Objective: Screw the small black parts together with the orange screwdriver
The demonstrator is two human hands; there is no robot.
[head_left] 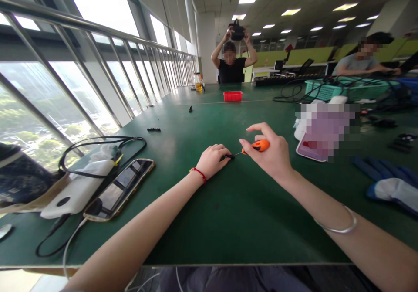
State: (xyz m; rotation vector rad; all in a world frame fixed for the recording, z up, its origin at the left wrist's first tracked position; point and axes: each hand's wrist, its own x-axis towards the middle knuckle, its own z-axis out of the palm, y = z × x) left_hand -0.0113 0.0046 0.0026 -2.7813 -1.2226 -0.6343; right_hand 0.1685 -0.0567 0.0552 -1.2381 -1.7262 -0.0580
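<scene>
Forearms (pixel 163 215) cross the near edge of the desk (pixel 235 231) — left hand (pixel 213 160) pinching a black part (pixel 231 156) well inside it, right hand (pixel 273 153), fingers loosely round an orange screwdriver (pixel 262 145) — apparently mid-screwing, next needing steady turning.

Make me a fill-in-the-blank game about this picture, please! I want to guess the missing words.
1. The person's right grip holds a screwdriver with a mostly ____ handle.
2. A small black piece near the screwdriver's tip is held by the ____ grip.
3. The top of the table is coloured ____.
4. The small box at the far end of the table is ____.

Missing words: orange; left; green; red.
</scene>
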